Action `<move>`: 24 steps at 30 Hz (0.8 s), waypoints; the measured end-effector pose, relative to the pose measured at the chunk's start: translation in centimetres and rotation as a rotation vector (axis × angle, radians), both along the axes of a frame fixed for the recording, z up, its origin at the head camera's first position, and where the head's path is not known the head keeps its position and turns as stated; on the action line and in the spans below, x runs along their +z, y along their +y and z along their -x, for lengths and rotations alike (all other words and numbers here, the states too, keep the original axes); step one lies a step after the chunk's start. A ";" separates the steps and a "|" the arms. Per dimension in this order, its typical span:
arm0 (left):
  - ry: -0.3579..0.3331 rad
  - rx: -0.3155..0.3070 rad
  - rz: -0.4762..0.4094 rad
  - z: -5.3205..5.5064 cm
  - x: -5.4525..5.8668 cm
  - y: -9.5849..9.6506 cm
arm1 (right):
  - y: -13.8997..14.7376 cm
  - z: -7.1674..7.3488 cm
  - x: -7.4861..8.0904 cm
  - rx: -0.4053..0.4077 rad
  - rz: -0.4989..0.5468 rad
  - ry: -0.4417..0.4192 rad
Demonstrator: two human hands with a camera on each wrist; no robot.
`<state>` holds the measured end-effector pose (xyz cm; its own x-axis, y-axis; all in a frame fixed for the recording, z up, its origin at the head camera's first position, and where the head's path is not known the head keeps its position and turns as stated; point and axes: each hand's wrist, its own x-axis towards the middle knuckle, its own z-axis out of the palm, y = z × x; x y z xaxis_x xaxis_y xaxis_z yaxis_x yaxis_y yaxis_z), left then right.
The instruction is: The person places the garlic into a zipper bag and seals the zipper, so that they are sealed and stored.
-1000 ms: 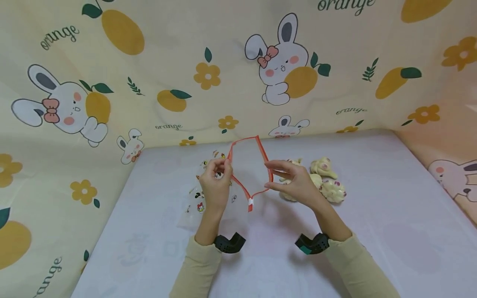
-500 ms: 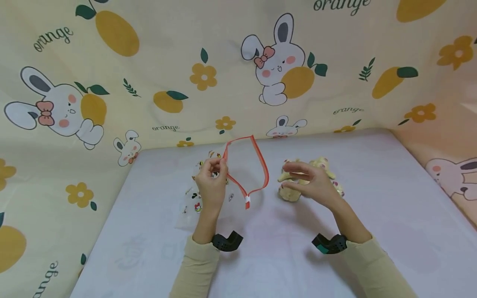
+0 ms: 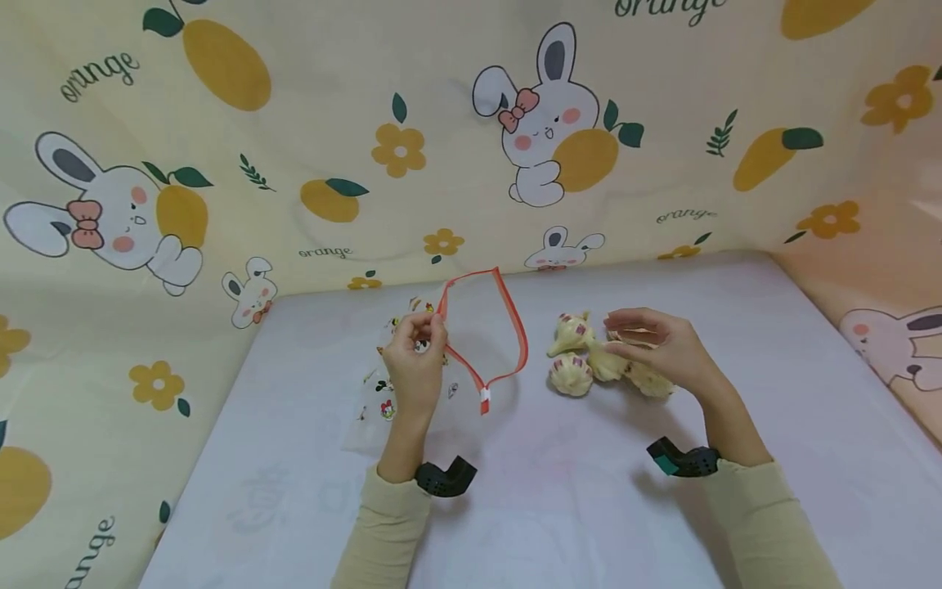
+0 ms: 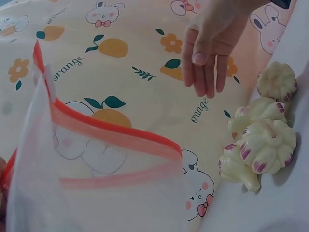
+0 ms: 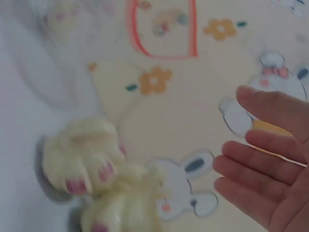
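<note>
My left hand (image 3: 414, 360) pinches the left edge of a clear plastic zip bag (image 3: 368, 419) printed with small cartoon figures. Its orange-red zip rim (image 3: 523, 337) gapes wide, with the slider hanging at the near side. To the right, several garlic bulbs (image 3: 570, 375), cream with purple patches, lie in a cluster. My right hand (image 3: 666, 343) hovers over the right side of that cluster and hides part of it. In the right wrist view its fingers (image 5: 263, 166) are spread apart with nothing between them, near two bulbs (image 5: 84, 154).
A white-covered table (image 3: 559, 507) lies under everything. Behind it rises a cream cloth backdrop (image 3: 456, 106) with rabbits and oranges. Through the plastic in the right wrist view, a blurred bulb-like shape (image 5: 63, 19) shows.
My right hand has let go of the bag's rim and moved right, over the garlic bulbs. The left hand keeps its pinch on the bag, whose mouth stays wide.
</note>
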<state>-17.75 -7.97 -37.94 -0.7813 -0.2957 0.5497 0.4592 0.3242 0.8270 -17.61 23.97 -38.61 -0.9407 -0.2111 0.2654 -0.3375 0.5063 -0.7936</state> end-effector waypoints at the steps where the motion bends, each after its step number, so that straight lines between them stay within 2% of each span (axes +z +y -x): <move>1: -0.002 -0.001 0.000 0.0 0.1 0.0 | 0.4 0.1 0.0 -0.004 -0.015 -0.002; 5: 0.007 0.000 0.007 0.1 0.2 -0.1 | 1.9 0.5 -0.4 -0.029 -0.053 -0.011; 17: -0.025 -0.011 -0.010 -0.1 0.2 0.2 | 5.1 0.0 -3.0 0.028 -0.078 -0.033; 24: -0.027 -0.017 -0.023 -0.2 0.2 0.0 | 6.1 -0.3 -4.1 0.043 -0.134 -0.055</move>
<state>-17.52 -8.00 -37.70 -0.8006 -0.2946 0.5218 0.4423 0.2970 0.8463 -17.34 30.09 -42.73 -0.9426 -0.2812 0.1803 -0.3186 0.5949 -0.7379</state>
